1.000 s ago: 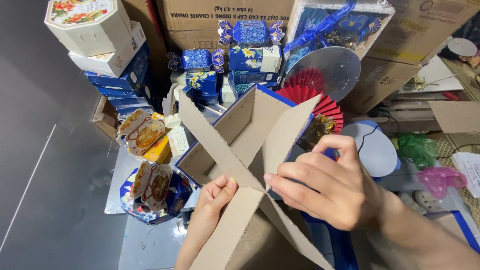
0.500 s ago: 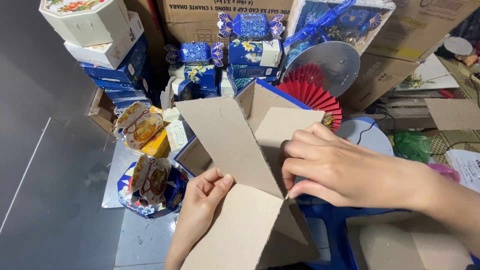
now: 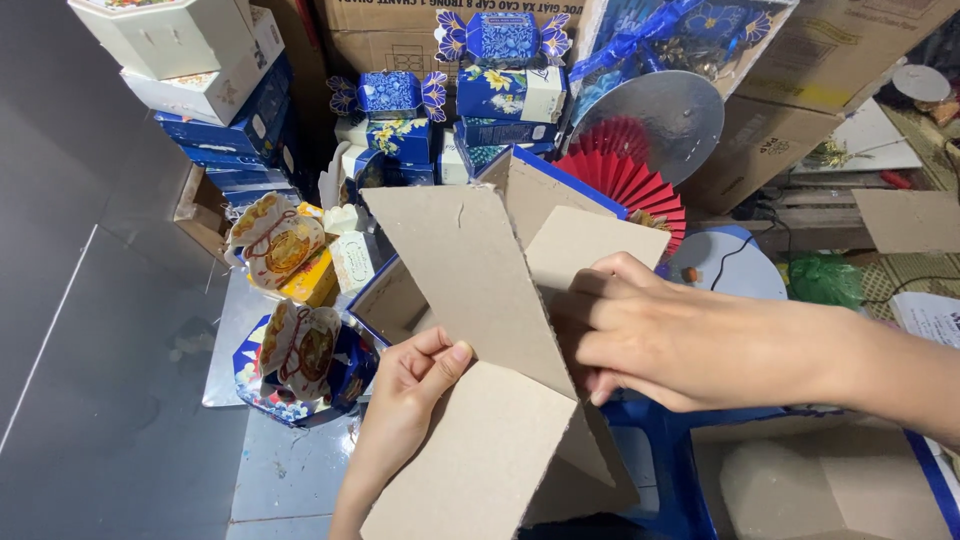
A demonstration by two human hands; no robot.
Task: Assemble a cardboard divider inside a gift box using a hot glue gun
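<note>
Brown cardboard fills the foreground: a folded box blank (image 3: pixel 480 400), plain on its inner face and edged in blue, stands low in the middle of the view between two bare hands. The left hand (image 3: pixel 410 385) comes up from below, its fingers (image 3: pixel 445 362) clenched on the edge of the near flap. The right hand (image 3: pixel 660 335) reaches in from the right, its fingers (image 3: pixel 590 300) curled over and pressing on an upright panel. Just left of the blank, two gift boxes with round gold medallions (image 3: pixel 300 350) sit on a silvery surface (image 3: pixel 290 470). Beyond the panels a red paper fan (image 3: pixel 630 185) leans beside a silver disc (image 3: pixel 660 115). Farther back, blue candy-shaped boxes (image 3: pixel 390 95) and stacked blue and white boxes (image 3: pixel 215 100) rest against large brown cartons (image 3: pixel 790 60).
</note>
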